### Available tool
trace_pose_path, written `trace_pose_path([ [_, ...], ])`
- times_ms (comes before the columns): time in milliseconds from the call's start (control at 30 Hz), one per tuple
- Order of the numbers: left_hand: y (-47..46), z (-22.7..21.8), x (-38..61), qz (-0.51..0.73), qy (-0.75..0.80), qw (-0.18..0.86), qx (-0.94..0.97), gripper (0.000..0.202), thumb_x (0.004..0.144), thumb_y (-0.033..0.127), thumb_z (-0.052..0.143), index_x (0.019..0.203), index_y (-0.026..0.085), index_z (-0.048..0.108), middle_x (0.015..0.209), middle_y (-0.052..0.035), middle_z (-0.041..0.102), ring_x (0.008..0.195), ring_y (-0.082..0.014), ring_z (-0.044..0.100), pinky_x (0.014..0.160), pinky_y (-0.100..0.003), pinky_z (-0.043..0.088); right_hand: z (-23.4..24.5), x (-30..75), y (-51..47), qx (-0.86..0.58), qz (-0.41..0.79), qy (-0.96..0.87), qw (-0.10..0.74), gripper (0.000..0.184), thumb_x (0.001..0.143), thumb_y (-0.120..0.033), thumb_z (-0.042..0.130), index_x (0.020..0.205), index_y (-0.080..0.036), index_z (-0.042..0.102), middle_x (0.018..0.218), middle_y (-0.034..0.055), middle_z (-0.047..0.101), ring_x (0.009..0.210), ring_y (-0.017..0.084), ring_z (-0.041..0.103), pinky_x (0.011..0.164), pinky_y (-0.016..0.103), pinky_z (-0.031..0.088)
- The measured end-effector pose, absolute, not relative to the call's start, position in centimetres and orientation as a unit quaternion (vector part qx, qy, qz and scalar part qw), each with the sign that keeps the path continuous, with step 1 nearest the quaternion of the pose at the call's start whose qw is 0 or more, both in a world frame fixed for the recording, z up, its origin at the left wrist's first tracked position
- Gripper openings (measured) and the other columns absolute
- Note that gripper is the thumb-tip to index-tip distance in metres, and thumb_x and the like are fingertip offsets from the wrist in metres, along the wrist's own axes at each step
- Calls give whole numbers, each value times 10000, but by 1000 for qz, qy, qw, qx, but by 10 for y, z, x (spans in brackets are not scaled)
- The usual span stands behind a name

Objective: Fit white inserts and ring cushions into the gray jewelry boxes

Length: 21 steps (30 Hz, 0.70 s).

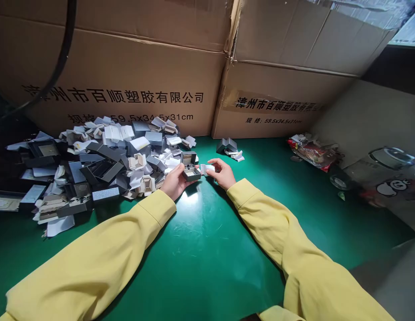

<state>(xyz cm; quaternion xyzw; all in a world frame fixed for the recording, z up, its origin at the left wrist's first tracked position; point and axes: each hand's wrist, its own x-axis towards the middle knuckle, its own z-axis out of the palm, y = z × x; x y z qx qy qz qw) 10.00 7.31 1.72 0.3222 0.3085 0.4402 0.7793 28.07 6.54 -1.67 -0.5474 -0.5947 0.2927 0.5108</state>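
My left hand (174,182) is closed around a small dark grey hinged box (191,172), its lid raised and its pale inside facing me. Just to the right, my right hand (222,174) pinches a small white piece of paper or card (207,168) between thumb and fingers, close beside the box's edge. A large heap of similar grey boxes (107,161), mixed with folded white and tan card pieces (137,161), lies to the left of my left hand. Beyond my right hand sit a couple of grey boxes (227,145) with white scraps (237,155).
Two large cardboard cartons (127,67) with printed Chinese lettering stand behind the green table (194,267). At the right are a red plastic packet (314,151) and a clear jar (388,174) lying on its side. A dark cable (65,49) hangs at upper left.
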Motion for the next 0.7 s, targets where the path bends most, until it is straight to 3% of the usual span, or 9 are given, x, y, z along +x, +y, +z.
trace_pose_path([
  [200, 73, 18, 100, 449, 314, 779, 306, 311, 897, 286, 378, 1108, 102, 515, 986, -147, 651, 903, -240, 639, 810, -423, 513, -12, 279, 66, -534, 370, -484, 586, 362, 584, -377, 675, 872, -183, 573, 713, -6, 597, 632, 129, 542, 556, 254, 457],
  [367, 74, 17, 100, 445, 313, 779, 312, 302, 886, 282, 404, 1092, 100, 527, 958, -132, 656, 916, -245, 635, 809, -389, 515, -12, 274, 65, -507, 423, -461, 593, 371, 559, -383, 682, 852, -183, 572, 766, 6, 613, 667, 139, 566, 591, 290, 510],
  [600, 76, 15, 101, 450, 312, 774, 319, 244, 888, 223, 382, 1079, 149, 514, 926, -90, 649, 890, -230, 641, 810, -419, 513, -11, 268, 57, -565, 281, -597, 496, 224, 690, -363, 586, 817, -182, 624, 724, -11, 602, 645, 122, 528, 601, 252, 460],
  [700, 74, 16, 102, 451, 317, 769, 323, 228, 893, 227, 374, 1052, 141, 512, 924, -98, 640, 877, -224, 645, 799, -418, 516, -7, 267, 54, -587, 191, -610, 496, 187, 748, -340, 529, 802, -198, 637, 743, 1, 622, 681, 139, 538, 660, 278, 456],
])
